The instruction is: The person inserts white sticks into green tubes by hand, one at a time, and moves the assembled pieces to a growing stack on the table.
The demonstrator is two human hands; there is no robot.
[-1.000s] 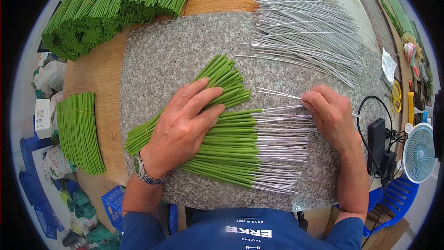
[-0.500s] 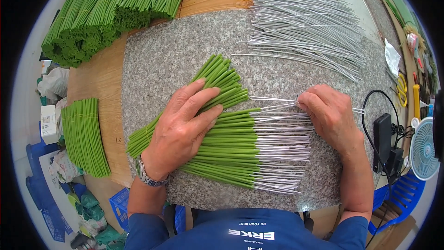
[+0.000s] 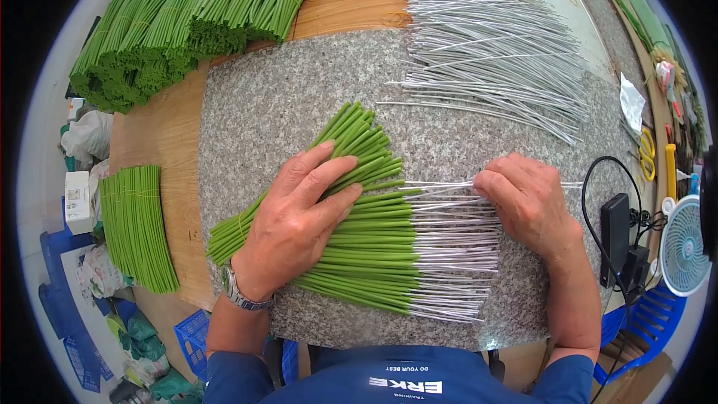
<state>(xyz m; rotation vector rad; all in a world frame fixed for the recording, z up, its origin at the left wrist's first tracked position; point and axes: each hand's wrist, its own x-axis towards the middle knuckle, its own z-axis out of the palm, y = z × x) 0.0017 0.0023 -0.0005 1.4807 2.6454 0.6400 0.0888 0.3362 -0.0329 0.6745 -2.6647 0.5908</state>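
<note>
My left hand (image 3: 299,217), with a watch on its wrist, lies over a bundle of thin green tubes (image 3: 359,142), its fingers curled on them. Below and to the right, a row of green tubes (image 3: 366,247) fans out flat. White wires (image 3: 456,247) stick out of their right ends. My right hand (image 3: 527,202) pinches a few thin wires (image 3: 437,182) between thumb and fingers. Their left tips reach the ends of the upper tubes; whether they enter them is too small to tell. The wires' other ends show past the right hand.
A heap of silver wires (image 3: 493,52) lies at the far right of the grey stone slab (image 3: 269,90). Banded green tubes (image 3: 187,22) are piled far left, and another bundle (image 3: 140,228) lies at left. Yellow scissors (image 3: 647,153), a black adapter (image 3: 615,239) and a fan (image 3: 684,243) are at right.
My right hand has shifted slightly left and nearer with the pinched wires, bringing their tips closer to the tube ends. My left hand stays on the tubes. The whole view has dipped a little.
</note>
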